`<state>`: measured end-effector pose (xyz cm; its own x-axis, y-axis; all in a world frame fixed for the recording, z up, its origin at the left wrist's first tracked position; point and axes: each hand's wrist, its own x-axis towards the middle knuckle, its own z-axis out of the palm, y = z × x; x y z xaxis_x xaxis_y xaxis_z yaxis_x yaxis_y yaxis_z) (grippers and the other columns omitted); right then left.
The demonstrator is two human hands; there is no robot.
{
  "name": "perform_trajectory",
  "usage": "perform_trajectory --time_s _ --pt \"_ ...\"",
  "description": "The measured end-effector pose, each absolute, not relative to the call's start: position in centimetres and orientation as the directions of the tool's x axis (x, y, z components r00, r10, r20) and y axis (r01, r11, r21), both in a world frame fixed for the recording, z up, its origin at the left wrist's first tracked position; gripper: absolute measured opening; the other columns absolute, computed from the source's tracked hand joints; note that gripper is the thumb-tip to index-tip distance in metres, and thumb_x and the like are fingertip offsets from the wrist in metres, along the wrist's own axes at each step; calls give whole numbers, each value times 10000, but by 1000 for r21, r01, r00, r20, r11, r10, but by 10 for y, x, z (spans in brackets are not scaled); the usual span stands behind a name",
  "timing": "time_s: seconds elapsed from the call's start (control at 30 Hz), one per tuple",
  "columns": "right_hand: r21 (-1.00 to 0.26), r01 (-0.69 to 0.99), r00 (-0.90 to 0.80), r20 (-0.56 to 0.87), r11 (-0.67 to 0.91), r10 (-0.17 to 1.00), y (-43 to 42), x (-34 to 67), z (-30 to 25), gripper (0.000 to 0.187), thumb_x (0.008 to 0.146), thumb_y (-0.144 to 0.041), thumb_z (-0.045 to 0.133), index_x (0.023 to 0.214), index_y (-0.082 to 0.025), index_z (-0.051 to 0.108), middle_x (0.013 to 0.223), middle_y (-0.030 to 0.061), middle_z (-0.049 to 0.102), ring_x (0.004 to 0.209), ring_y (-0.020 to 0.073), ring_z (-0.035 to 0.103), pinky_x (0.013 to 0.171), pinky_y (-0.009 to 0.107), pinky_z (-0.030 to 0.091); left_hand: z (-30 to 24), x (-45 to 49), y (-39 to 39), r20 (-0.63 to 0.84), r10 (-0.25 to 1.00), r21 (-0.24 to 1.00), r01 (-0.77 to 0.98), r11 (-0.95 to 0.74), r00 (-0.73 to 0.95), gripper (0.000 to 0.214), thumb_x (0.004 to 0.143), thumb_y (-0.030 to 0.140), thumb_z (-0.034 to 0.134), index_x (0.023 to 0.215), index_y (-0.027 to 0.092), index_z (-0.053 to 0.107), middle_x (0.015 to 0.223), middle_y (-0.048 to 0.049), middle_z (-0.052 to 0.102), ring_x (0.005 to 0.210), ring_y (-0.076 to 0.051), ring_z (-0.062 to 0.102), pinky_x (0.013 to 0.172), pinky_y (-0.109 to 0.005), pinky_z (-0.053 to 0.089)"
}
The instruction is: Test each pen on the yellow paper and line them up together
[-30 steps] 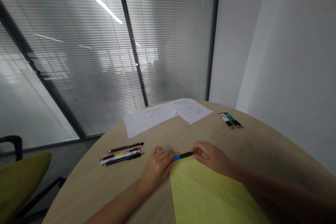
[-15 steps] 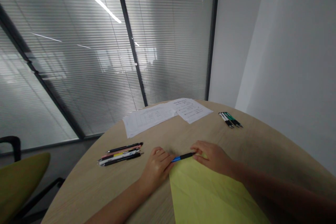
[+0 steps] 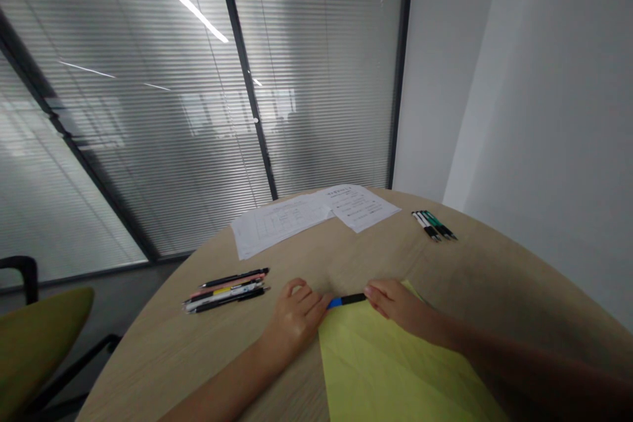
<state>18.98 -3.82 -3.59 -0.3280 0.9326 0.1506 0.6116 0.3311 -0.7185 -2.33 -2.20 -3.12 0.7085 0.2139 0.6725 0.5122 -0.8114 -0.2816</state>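
Nearest me: yellow sheet point(image 3: 395, 369) flat on the wooden table point(image 3: 198, 356), running off the near edge of view, with one corner at the far side by the hands.

Blue-and-black pen point(image 3: 347, 301) lies along the sheet's far edge, between both hands, about centre of the table's near half.

Left hand point(image 3: 297, 316): fingers curled, tips closed on the blue end of the pen. Right hand point(image 3: 398, 306): knuckles up, fingertips nipping the black end, heel of the hand over the sheet. I can't tell whether the pen rests on the paper or is lifted just clear.

My read on handling: the pen is light, stiff and smooth plastic, and round enough to roll if let go. The blue end looks like the grip section, so I'd hold it there or at both ends as now. The sheet is thin and floppy, would slide on this top and crease easily. Best pinned flat, not pinched.

Further out, left: a row of mixed pens point(image 3: 227, 290), well apart from the hands. Beyond them, white printed sheets point(image 3: 306, 214) overlapping. Far right: three dark and green pens point(image 3: 435, 225). Off the table to the left, a green chair point(image 3: 30, 336). Behind it all, a glass wall with blinds point(image 3: 148, 112).
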Motion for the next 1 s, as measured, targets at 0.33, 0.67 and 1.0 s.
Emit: perform_trajectory --time_s 0.33,0.67,1.0 --pt "-213 707 -461 584 674 668 -40 194 -25 257 825 -241 394 1007 -178 565 965 92 615 911 189 518 798 350 386 -31 -15 -30 637 442 7 569 -822 631 190 830 210 427 767 168 602 586 -12 605 550 -141 530 640 -317 383" --pt "219 490 -771 561 844 302 -59 188 -24 317 859 -112 314 1102 -195 502 879 76 647 763 159 567 695 323 412 -27 4 -55 508 693 460 518 -721 512 234 766 243 510 562 187 610 496 22 603 487 -123 540 503 -228 426" --pt "-738 530 -187 379 418 906 -6 217 -29 154 800 -251 415 878 -163 514 849 102 652 780 183 603 707 335 444 -23 -32 -22 554 682 279 665 -693 478 335 800 307 470 1111 187 502 998 -76 630 908 -211 573 775 -375 464"
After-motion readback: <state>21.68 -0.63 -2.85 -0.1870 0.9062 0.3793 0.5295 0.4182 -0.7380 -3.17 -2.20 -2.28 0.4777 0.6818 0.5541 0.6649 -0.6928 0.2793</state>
